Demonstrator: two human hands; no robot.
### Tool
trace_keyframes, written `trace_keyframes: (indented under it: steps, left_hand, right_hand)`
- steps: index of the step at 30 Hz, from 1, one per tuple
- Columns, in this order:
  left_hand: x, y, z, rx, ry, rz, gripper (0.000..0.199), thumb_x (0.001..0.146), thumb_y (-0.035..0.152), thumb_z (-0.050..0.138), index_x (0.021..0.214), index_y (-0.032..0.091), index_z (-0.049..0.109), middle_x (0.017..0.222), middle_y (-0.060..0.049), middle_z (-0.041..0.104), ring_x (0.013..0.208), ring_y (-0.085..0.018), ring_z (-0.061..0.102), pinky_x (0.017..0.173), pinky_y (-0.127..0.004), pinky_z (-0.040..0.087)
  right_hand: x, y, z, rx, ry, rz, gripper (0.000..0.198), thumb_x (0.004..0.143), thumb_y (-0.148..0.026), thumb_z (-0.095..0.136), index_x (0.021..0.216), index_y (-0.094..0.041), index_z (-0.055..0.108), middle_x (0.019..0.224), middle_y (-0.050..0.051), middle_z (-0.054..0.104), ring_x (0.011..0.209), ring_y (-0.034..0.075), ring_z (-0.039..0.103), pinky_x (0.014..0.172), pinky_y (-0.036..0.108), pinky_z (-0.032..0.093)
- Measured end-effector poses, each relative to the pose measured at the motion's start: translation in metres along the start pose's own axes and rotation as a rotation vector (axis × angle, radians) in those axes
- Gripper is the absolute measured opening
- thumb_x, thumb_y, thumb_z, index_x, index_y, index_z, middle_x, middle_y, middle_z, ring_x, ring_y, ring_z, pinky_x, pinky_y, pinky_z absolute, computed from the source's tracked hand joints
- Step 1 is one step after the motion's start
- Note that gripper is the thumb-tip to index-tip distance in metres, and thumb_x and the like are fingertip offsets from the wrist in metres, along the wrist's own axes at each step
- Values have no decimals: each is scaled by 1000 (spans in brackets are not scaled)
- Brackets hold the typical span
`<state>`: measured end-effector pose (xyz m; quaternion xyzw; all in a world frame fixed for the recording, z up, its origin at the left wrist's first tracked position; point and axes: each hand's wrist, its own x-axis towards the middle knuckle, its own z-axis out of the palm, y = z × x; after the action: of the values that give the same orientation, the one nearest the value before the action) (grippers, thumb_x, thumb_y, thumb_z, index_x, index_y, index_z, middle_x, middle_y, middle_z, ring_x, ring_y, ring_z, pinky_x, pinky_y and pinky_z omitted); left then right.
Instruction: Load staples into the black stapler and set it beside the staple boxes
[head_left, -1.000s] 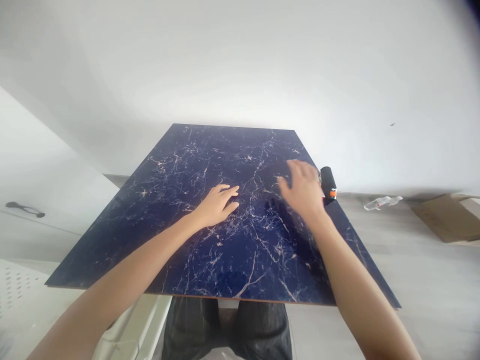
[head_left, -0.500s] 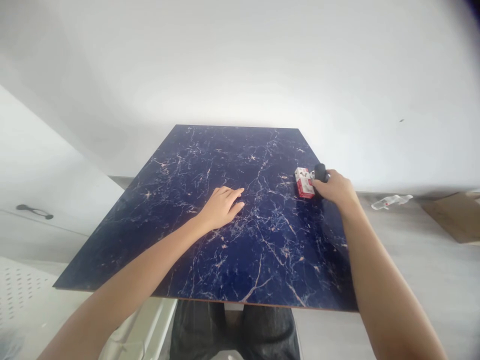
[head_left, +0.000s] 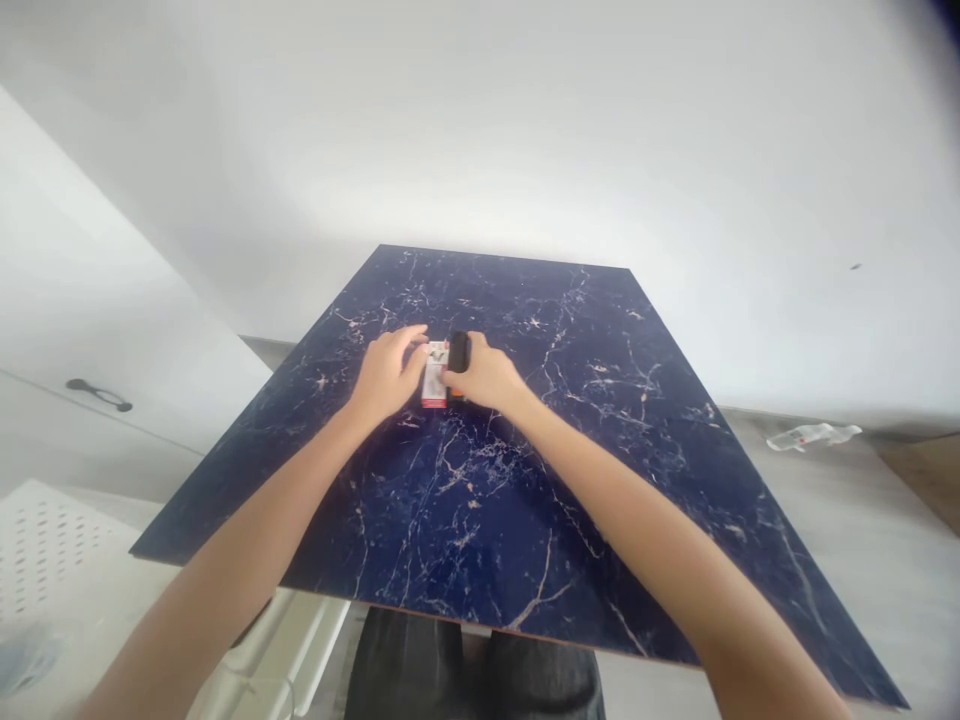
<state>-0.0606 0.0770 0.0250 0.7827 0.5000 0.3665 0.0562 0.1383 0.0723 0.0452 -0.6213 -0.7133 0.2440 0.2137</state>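
Note:
In the middle of the blue marbled tabletop point(head_left: 495, 560), my right hand point(head_left: 487, 375) is closed around a black object with an orange part low down point(head_left: 458, 352); most of it is hidden by my fingers. A small white and red box point(head_left: 434, 375) sits right against its left side, under the tip of my right thumb. My left hand point(head_left: 386, 372) is at the box's left side, fingers stretched and thumb apart. Whether the left thumb touches the box I cannot tell.
A white wall rises behind the table. Left is a white cabinet with a dark handle point(head_left: 99, 394), and below it a white perforated surface point(head_left: 45, 550). To the right, clear crumpled plastic point(head_left: 814, 436) and a cardboard piece point(head_left: 926, 475) lie on the floor.
My right hand has brought the black object and the box from the table's right edge to its middle. My left hand has shifted left and a little away from me, beside the box.

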Motion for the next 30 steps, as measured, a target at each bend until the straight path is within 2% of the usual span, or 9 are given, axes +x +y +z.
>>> trace_keyframes:
  steps: [6,10,13,16,18,21,24,27,30]
  left_hand:
    - [7,-46,-45,-42,59,-123,36,97,30,46,117,22,74,126,-5,76,117,-24,70,108,-39,52]
    - [10,-73,-81,-204,-166,-320,48,93,35,54,140,27,64,136,-7,72,125,-29,68,108,-47,55]
    - [4,-90,-98,-271,-420,-262,73,90,49,69,158,34,48,160,-8,53,145,-34,54,110,-47,55]
    - [-2,-101,-98,-194,-613,-167,96,82,57,82,165,36,38,168,-9,41,148,-38,50,109,-46,56]
    - [-3,-104,-92,-121,-642,-129,105,78,58,86,166,34,34,167,-11,43,145,-39,53,109,-48,56]
    - [-3,-104,-84,-93,-627,-82,110,77,57,87,168,33,31,163,-13,48,137,-39,61,105,-46,58]
    - [-3,-99,-83,-113,-635,-61,107,80,59,84,168,33,29,162,-12,50,137,-38,61,105,-45,58]
    - [-4,-87,-79,-64,-597,-96,105,82,67,79,167,29,32,170,-14,36,151,-42,44,116,-53,49]
    - [-4,-67,-65,-11,-462,-130,95,89,68,70,165,24,36,172,-15,31,158,-42,30,124,-60,35]
  right_hand:
    - [14,-59,57,210,-89,-75,79,86,-56,68,148,-15,40,123,20,74,105,37,75,89,50,61]
    - [27,-64,65,291,-85,-45,65,98,-57,53,148,-16,47,121,17,76,104,35,76,93,49,61]
    - [43,-48,58,286,-36,-25,42,102,-41,45,132,-18,64,119,14,78,102,32,77,97,49,60]
    - [56,-32,54,295,-52,-71,40,96,-21,49,131,-19,67,126,11,76,104,28,76,101,46,58]
    - [60,-27,54,297,-91,-131,46,91,-13,51,132,-21,68,130,7,76,108,25,75,104,42,57]
    - [64,-25,58,281,-128,-207,49,86,-7,54,128,-24,72,134,4,75,121,24,71,111,39,52]
    - [72,-24,61,259,-113,-209,49,86,-8,55,130,-21,72,140,8,71,127,25,67,113,39,49]
    - [84,-21,61,247,-91,-185,46,92,-12,52,134,-17,69,137,11,72,117,22,72,108,37,52]
    - [95,-19,63,220,-78,-179,35,95,-17,53,123,-17,74,122,8,78,105,18,74,103,33,54]
